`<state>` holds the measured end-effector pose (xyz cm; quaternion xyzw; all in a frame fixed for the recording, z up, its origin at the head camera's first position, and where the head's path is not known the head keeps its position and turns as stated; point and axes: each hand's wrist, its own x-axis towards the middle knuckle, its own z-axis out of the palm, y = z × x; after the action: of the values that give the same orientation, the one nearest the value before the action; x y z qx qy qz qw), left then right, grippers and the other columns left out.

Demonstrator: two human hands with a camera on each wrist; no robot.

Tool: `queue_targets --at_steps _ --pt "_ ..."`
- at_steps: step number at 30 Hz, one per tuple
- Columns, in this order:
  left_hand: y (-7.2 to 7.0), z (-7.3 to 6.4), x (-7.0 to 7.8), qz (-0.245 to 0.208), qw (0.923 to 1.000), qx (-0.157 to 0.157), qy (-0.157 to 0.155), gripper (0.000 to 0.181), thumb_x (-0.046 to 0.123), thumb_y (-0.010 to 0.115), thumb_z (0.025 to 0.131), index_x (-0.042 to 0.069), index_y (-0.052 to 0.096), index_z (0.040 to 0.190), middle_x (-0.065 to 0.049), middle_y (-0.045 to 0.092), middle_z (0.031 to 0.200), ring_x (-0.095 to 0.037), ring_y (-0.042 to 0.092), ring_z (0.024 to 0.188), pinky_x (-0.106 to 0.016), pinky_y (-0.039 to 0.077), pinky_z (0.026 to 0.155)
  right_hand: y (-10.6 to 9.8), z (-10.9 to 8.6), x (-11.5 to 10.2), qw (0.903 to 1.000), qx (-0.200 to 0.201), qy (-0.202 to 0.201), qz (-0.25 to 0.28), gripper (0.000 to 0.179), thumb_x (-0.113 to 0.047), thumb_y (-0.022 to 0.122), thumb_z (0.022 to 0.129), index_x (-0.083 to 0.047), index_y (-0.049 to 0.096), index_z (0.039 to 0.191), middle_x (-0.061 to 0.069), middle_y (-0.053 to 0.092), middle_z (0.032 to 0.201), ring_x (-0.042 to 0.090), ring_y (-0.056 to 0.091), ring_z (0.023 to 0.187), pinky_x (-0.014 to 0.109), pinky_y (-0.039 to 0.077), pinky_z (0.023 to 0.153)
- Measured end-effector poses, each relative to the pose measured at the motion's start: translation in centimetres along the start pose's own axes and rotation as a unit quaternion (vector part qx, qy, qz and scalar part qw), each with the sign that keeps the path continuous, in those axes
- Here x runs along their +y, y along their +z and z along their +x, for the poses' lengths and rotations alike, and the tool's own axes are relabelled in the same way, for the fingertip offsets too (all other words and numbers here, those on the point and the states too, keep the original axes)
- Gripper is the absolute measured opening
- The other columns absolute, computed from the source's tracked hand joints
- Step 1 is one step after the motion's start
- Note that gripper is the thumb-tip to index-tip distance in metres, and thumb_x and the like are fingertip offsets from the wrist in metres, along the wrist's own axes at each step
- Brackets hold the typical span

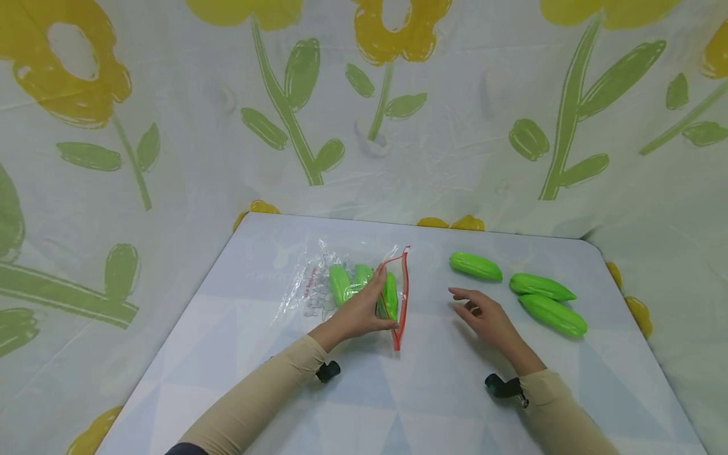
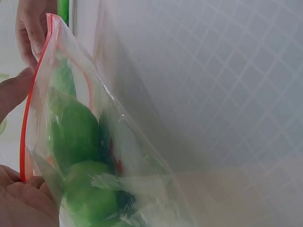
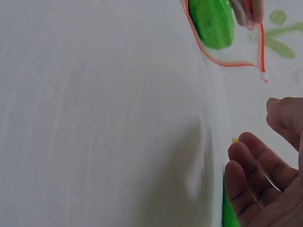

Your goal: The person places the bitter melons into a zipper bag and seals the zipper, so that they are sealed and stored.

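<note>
A clear zip bag (image 1: 313,259) with a red zip edge (image 1: 405,284) lies on the table, its mouth facing right. Inside it are several bright green, cucumber-shaped vegetables (image 1: 340,283), seen through the plastic also in the left wrist view. My left hand (image 1: 357,311) holds the bag at its mouth, thumb and fingers spread apart along the red edge (image 2: 29,109). To the right of the mouth, my right hand (image 1: 488,321) hovers with loosely bent fingers and holds nothing. Beyond it lie three more loose green vegetables (image 1: 476,266).
The loose vegetables sit at the table's right side, two of them (image 1: 552,315) side by side. A flower-patterned cloth (image 1: 432,164) hangs around the back and sides of the pale table (image 1: 352,411). Black wrist cameras (image 1: 503,386) are worn under both wrists.
</note>
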<state>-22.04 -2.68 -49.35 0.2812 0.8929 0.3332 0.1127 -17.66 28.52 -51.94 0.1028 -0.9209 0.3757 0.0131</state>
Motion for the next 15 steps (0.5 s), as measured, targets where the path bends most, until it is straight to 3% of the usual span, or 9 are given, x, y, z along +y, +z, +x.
queue_targets --at_steps 9,15 --pt "0.0 0.1 0.1 0.005 1.0000 -0.001 0.001 0.123 0.038 0.087 0.081 0.004 0.002 0.163 -0.010 0.001 0.170 -0.025 0.014 0.155 -0.042 0.028 0.121 -2.3 -1.7 1.7 0.9995 0.021 -0.007 -0.022 0.042 -0.019 0.062 0.103 -0.011 0.058 0.144 0.014 0.067 0.126 0.026 0.066 0.103 0.036 0.057 0.084" --pt "0.0 0.1 0.0 0.003 1.0000 0.000 0.000 0.124 0.038 0.087 0.081 0.004 0.002 0.163 -0.011 0.002 0.170 -0.025 0.013 0.155 -0.042 0.029 0.121 -4.5 -3.0 3.0 0.9989 0.036 0.009 -0.030 0.042 -0.022 0.059 0.105 -0.009 0.056 0.145 0.017 0.065 0.129 0.025 0.064 0.104 0.025 0.054 0.082"
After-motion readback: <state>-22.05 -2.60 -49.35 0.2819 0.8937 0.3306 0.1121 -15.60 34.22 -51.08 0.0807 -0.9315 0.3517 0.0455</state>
